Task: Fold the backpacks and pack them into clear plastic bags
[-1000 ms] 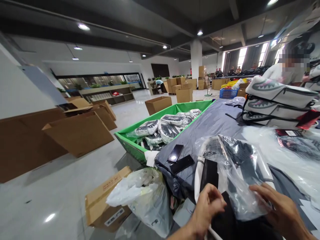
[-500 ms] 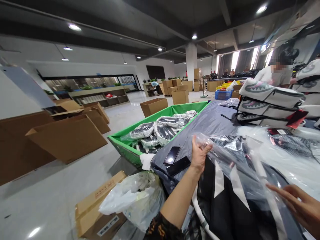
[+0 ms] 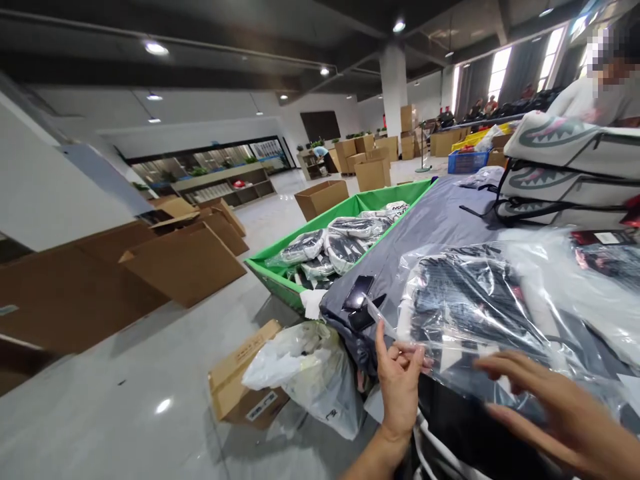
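Observation:
A black and white backpack lies on the grey-covered table, its upper part inside a clear plastic bag. My left hand pinches the left edge of the bag's opening between thumb and fingers. Over the middle of the backpack, my right hand hovers with its fingers apart, slightly blurred. Whether its fingertips touch the plastic I cannot tell. The lower end of the backpack sticks out of the bag towards me, with white straps hanging at its side.
Two phones lie near the table's left edge. Beyond it stands a green bin of bagged backpacks. A plastic sack and a carton are on the floor. Grey shark-mouth backpacks are stacked at right, near a person.
The clear bag has come further down over the backpack. My left hand has moved lower, towards me, and my right hand has moved left over the backpack. The view has shifted.

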`<state>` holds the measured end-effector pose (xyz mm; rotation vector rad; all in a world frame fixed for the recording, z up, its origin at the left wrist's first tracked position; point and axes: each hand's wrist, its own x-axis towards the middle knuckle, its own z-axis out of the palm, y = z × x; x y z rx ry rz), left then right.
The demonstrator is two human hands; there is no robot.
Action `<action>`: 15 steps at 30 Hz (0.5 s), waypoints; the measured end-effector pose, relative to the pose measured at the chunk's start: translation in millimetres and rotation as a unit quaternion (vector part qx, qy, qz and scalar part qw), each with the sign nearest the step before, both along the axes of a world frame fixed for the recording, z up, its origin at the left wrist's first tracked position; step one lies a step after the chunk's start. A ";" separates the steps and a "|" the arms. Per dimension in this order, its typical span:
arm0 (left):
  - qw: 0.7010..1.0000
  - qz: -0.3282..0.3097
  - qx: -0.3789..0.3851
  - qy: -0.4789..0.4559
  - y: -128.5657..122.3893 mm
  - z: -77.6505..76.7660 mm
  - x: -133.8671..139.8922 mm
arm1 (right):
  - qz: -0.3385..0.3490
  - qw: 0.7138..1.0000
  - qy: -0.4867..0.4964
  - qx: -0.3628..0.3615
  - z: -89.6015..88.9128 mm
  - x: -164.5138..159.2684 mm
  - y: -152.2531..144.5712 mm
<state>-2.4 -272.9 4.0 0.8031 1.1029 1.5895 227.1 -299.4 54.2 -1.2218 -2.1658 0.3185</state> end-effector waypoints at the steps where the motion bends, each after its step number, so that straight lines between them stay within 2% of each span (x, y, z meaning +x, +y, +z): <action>1: 1.000 -0.004 0.006 0.000 -0.1 2.0 0.5 | 0.011 0.999 -0.017 -0.025 -6.2 -21.2 8.9; 3: 1.000 -0.009 0.019 -0.002 -0.4 1.5 -1.0 | 0.005 0.996 -0.036 -0.086 -23.4 -50.7 30.2; 6: 1.000 -0.010 0.018 -0.003 -0.7 -8.2 -9.1 | 0.011 0.976 0.037 -0.216 -40.2 -61.1 57.6; 8: 1.000 -0.013 0.002 0.000 0.3 -15.8 -14.4 | 0.047 0.942 0.119 -0.312 -38.8 -55.5 67.6; 11: 1.000 0.001 -0.004 -0.012 3.9 -21.5 -16.6 | 0.128 0.870 0.189 -0.438 -28.8 -49.5 71.6; 13: 0.999 0.022 0.001 -0.026 7.1 -21.5 -14.9 | 0.155 0.836 0.209 -0.482 -25.8 -51.8 70.4; 15: 0.999 0.034 0.005 -0.030 10.2 -21.9 -13.9 | 0.130 0.827 0.249 -0.487 -27.5 -56.4 69.8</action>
